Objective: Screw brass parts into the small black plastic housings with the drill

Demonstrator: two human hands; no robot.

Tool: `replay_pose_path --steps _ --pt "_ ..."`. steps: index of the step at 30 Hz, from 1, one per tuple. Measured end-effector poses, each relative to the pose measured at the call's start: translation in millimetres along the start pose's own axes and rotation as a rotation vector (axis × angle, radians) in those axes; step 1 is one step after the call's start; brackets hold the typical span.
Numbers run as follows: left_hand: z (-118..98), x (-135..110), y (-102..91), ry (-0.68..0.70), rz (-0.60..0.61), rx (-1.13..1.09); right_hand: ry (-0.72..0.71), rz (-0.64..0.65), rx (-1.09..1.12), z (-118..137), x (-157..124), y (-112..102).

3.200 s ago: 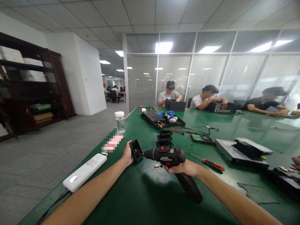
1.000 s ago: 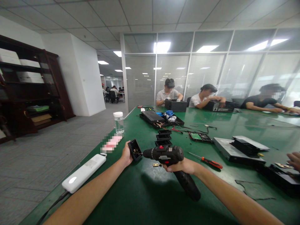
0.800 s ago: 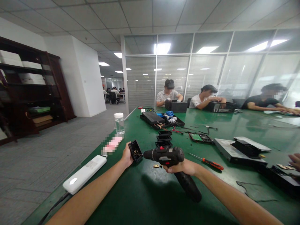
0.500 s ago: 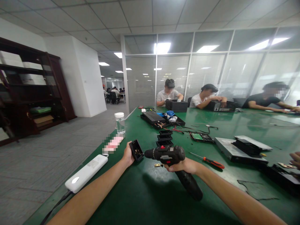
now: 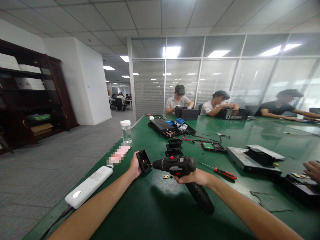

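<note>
My left hand [image 5: 135, 165] grips a small black box-shaped housing [image 5: 144, 161], tilted with its open side toward the drill. Some brass-coloured parts show inside it. My right hand [image 5: 191, 177] is wrapped round a black cordless drill [image 5: 175, 165] that points left. The drill's bit reaches to the housing's open side; whether it touches a part inside, I cannot make out. Below the drill's nose lies a small brass-coloured piece [image 5: 166, 177] on the green table [image 5: 140, 213]. Several similar black housings [image 5: 174, 146] stand in a row behind the drill.
An orange-and-black screwdriver [image 5: 226, 173] lies right of the drill. A white power strip [image 5: 88, 186] and a water bottle [image 5: 126, 131] line the left edge. Silver drive cases [image 5: 241, 160] and a circuit board [image 5: 213, 146] lie to the right. Another person's hand [image 5: 313, 170] is at the far right.
The view has shifted slightly, so most things sit a little further left. Both hands keep hold of the housing and the drill, with little change between them.
</note>
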State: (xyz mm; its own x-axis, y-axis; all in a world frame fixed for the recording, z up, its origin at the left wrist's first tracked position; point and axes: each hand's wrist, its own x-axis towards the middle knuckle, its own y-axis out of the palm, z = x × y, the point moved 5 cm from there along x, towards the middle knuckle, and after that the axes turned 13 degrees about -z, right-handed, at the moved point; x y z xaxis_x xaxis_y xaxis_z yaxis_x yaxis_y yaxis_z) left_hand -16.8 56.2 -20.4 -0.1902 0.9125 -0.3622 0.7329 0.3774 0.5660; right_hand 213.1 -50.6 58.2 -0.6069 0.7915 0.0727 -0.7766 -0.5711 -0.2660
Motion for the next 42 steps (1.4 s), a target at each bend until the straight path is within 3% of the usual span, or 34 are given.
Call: replay_pose_path --steps 30,42 --pt "-0.6 -2.1 1.2 -0.022 -0.011 -0.021 -0.029 -0.013 -0.005 8.0 -1.7 2.3" --pt "-1.5 -4.4 2.6 -0.019 0.014 0.003 -0.013 -0.02 0.017 -0.2 0.2 0.3"
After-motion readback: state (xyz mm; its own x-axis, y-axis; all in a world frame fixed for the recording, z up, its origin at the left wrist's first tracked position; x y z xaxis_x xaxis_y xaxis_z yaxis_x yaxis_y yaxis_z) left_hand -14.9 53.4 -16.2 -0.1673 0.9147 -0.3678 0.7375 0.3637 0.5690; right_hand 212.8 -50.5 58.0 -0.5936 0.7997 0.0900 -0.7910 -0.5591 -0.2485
